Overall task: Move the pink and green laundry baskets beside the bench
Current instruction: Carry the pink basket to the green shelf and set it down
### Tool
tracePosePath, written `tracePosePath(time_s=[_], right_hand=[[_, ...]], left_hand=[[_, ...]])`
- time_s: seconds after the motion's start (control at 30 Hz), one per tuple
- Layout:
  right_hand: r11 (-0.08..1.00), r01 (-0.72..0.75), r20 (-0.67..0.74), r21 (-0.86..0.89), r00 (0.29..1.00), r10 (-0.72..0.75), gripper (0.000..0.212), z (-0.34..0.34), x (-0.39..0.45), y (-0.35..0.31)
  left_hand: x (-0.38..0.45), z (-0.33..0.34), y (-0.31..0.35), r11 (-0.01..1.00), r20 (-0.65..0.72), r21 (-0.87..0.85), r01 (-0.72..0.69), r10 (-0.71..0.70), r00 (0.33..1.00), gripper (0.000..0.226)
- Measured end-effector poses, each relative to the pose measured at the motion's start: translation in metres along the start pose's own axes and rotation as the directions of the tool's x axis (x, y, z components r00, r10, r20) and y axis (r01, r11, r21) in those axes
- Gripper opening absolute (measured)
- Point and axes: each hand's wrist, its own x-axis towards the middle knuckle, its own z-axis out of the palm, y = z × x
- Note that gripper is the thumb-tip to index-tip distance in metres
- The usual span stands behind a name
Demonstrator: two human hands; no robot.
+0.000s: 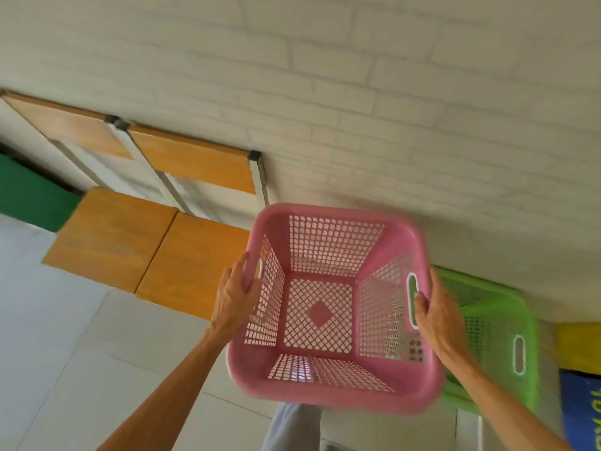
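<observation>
Pink laundry basket [331, 307], square, lattice-walled, empty, with slot handles: left hand [235, 296] and right hand [437, 315] fingers curl round its side rims, green laundry basket [497, 336] just beside.

Both bare forearms are stretched forward from the near edge of the view. The left hand [235, 296] is pressed flat against the left side of the pink basket [328, 307], its fingers hooked into the handle slot. The right hand [437, 315] is closed on the right rim, its fingertips tucked through that side's handle slot.
</observation>
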Motion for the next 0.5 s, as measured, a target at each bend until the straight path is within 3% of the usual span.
tracePosePath(time_s=[0.17,0.5], right_hand=[[0.983,0.167,-0.008,0.07,0.986,-0.167,0.056,-0.051,-0.039,-0.05],[0.89,0.455,0.116,0.013,0.884,-0.453,0.055,-0.034,-0.127,-0.138]], left_hand=[[-0.074,-0.07,0.034,0.999,-0.194,-0.028,0.022,-0.027,0.981,0.06],[-0.262,-0.175,-0.03,0.984,-0.431,-0.08,0.159,-0.178,0.885,0.062]])
